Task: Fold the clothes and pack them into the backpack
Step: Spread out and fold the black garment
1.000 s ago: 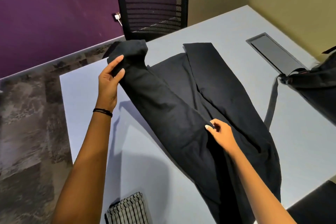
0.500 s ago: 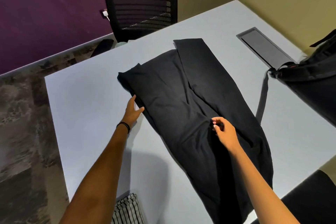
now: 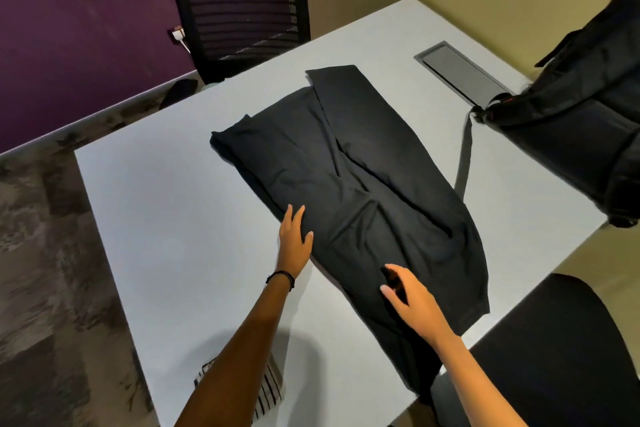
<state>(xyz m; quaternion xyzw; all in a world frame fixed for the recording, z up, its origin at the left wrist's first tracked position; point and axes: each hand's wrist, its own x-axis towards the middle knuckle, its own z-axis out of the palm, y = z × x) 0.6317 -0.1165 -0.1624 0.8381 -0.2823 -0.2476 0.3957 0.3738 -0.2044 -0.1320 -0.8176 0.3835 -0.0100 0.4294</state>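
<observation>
Since the frame before, the left hand (image 3: 294, 239) had slid back toward the person along the left edge of the black garment (image 3: 346, 184), and the right hand (image 3: 415, 305) had drawn back too, out of its pinch. The left hand lay flat, fingers straight, half on the cloth and half on the table (image 3: 173, 218). The right hand's fingers were loose and spread over the garment's near end (whether they touched the cloth I cannot tell). The garment lay folded lengthwise, slanting across the table's middle. The backpack (image 3: 571, 97) stood at the table's far right, apart from the garment, its strap (image 3: 464, 163) trailing just beside the cloth. A striped cloth (image 3: 270, 392) showed under the left forearm at the near edge.
</observation>
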